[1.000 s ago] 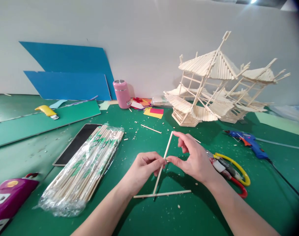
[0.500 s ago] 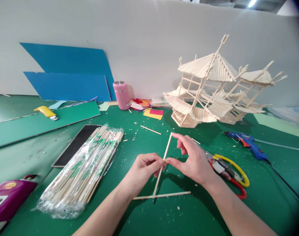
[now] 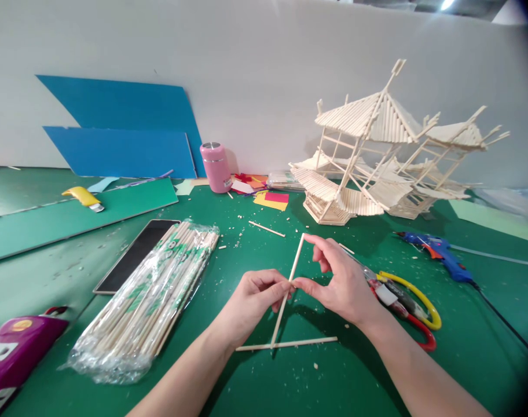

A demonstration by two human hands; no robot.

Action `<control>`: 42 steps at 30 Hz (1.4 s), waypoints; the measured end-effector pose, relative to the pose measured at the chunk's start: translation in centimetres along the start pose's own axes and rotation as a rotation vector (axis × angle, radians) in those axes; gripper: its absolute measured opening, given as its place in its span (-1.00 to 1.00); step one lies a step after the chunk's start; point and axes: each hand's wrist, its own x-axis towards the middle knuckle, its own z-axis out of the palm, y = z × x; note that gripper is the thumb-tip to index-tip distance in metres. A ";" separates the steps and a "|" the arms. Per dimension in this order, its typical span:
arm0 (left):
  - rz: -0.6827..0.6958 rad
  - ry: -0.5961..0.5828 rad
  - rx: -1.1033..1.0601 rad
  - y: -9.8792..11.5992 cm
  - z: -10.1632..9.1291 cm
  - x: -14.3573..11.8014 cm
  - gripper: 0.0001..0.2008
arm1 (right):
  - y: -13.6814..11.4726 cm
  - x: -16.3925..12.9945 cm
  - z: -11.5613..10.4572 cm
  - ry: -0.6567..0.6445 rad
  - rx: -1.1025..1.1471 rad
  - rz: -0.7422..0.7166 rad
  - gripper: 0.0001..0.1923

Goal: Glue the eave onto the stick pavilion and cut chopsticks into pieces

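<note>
Both hands pinched shut on one slanted wooden stick (image 3: 295,262) at centre: left hand (image 3: 249,299) at 9 o'clock of it, right hand (image 3: 343,282) at 3. Lower end touching a flat stick (image 3: 286,344) on green worktop (image 3: 355,376). Scissors (image 3: 409,304) just beyond at 3, wrapped stick bundle (image 3: 153,295) at 9.

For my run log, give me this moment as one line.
left hand: pinching upright stick | right hand: pinching same stick | flat stick: under it

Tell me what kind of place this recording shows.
Most likely a craft or model-making bench: a green cutting mat strewn with wood bits, a wooden stick pavilion model, a blue glue gun and a wrapped bundle of sticks.
</note>
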 end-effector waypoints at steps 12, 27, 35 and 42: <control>-0.113 0.023 -0.189 -0.2 -0.7 0.3 -0.85 | 0.3 -0.1 -0.4 0.246 -0.013 -0.158 -0.60; 0.272 0.047 0.819 1.2 -0.2 -0.3 -0.77 | -1.0 -0.5 0.7 0.147 -0.294 -0.217 -0.91; 0.272 0.213 0.763 0.5 0.4 -0.2 -0.80 | -1.2 -0.2 0.9 0.122 -0.282 -0.170 -0.89; -0.014 0.217 -0.300 0.5 -1.0 0.3 -0.87 | 1.7 -2.4 -3.4 0.393 -0.198 0.077 -0.69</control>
